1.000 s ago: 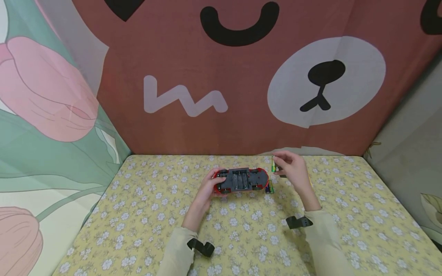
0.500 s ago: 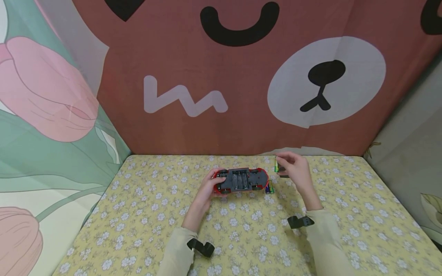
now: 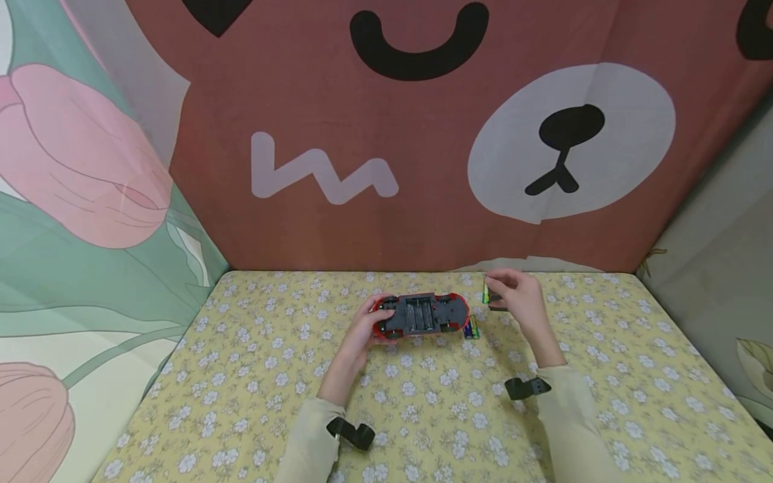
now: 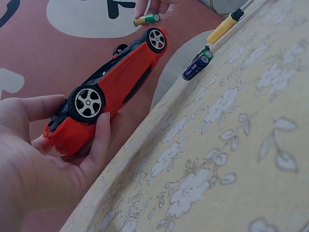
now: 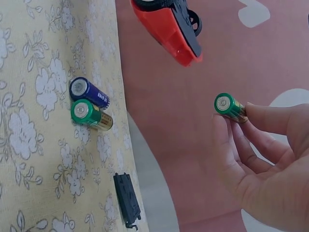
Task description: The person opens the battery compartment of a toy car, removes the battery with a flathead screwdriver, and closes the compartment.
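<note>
My left hand (image 3: 365, 322) grips one end of a red toy car (image 4: 118, 79), turned with its black underside up. In the head view its battery compartment (image 3: 421, 314) faces up, uncovered, with no battery visible in it. Beyond the car's right end, my right hand (image 3: 518, 295) pinches a green and gold battery (image 5: 230, 107) between thumb and fingers, held above the table. A blue battery (image 5: 89, 92) and another green and gold battery (image 5: 91, 115) lie side by side on the cloth below. The black battery cover (image 5: 127, 200) rests on the table under my right hand.
A yellow-handled tool with a black end (image 4: 226, 26) lies on the table, mostly hidden by my right hand in the head view. Flowered yellow cloth (image 3: 241, 376) covers the table. A printed curtain (image 3: 374, 228) hangs along its back edge.
My right hand has shifted slightly to the right, away from the car, carrying the battery. My left hand and the car have stayed almost still.
</note>
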